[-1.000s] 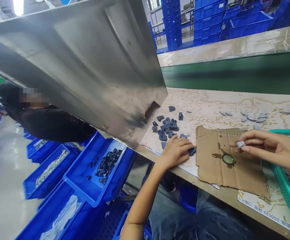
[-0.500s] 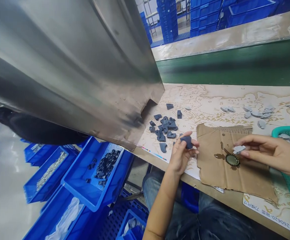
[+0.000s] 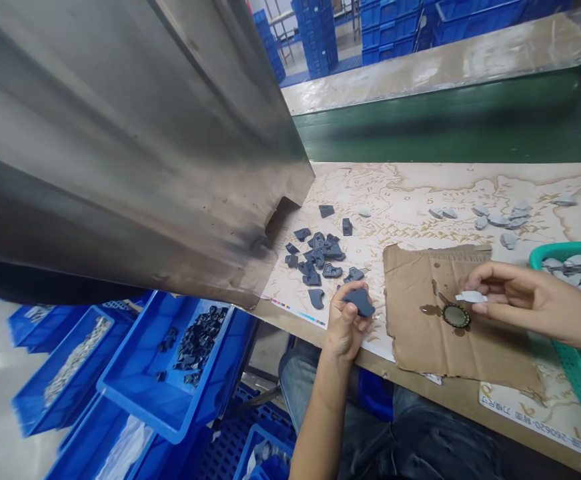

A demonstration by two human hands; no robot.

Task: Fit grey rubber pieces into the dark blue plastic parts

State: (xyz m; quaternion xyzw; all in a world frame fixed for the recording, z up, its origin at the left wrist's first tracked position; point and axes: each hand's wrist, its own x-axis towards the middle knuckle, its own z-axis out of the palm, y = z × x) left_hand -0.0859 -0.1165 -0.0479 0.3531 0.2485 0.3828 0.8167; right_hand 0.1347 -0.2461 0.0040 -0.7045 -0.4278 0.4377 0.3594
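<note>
A dark blue-grey piece (image 3: 359, 303) sits in the left hand (image 3: 344, 328), gripped between thumb and curled fingers, just left of the cardboard (image 3: 420, 353) and near the front edge of the table. The right hand (image 3: 515, 300) pinches a pale grey piece (image 3: 471, 297) between thumb and fingertips, the two pieces well apart. Below the pale piece, a small round cap (image 3: 456, 317) with a ridged rim rests on the cardboard, with dark wet-looking stains around it. Left of the cardboard, loose dark pieces (image 3: 317, 250) lie in a cluster with a few strays, on a sheet printed like a map (image 3: 395, 200). Beyond the cardboard, pale pieces (image 3: 500, 220) are scattered on the same sheet. At the right, beside the right hand, a green basket (image 3: 570, 251) holds many more pale pieces. A large metal panel (image 3: 170, 133) slants over the table's left end; below it, a blue bin (image 3: 135, 387) contains a heap of small dark parts (image 3: 201, 339). Behind the table runs a green board (image 3: 440, 137), with stacked blue crates (image 3: 315, 33) farther back.
</note>
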